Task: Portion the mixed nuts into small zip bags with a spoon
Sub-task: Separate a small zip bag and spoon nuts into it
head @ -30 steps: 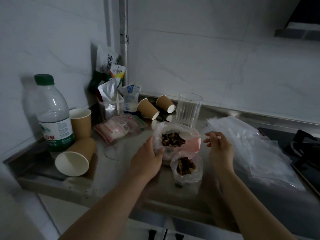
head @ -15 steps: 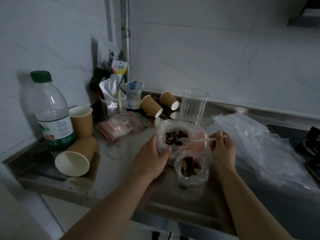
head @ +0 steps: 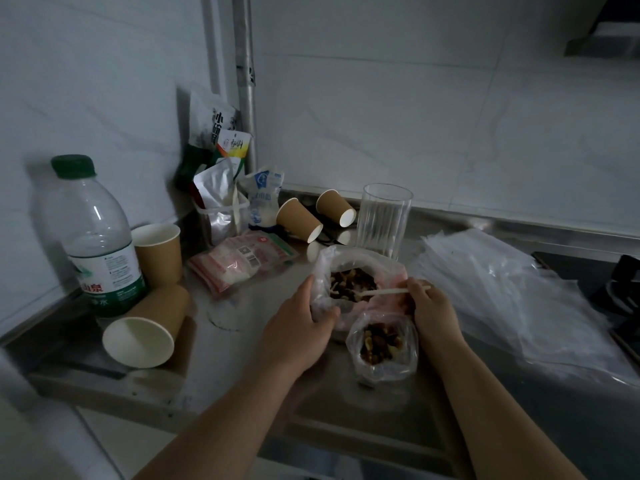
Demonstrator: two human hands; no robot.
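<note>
Water bottle [head: 100, 244]: standing at the left of the frame, paper cups [head: 145, 327] sitting and lying beside it.
Left hand [head: 294, 327]: fingers curling round the near left edge of the large nut bag [head: 325, 271], gripping its plastic just below frame centre.
Spoon [head: 388, 291]: white, lying across that bag's mouth, bowl dipping among the nuts.
Small zip bag [head: 381, 348]: standing open, partly filled, just below the large bag.
Right hand [head: 433, 310]: pinching the spoon's handle.
Empty bags [head: 519, 299]: lying piled at the right.
</note>
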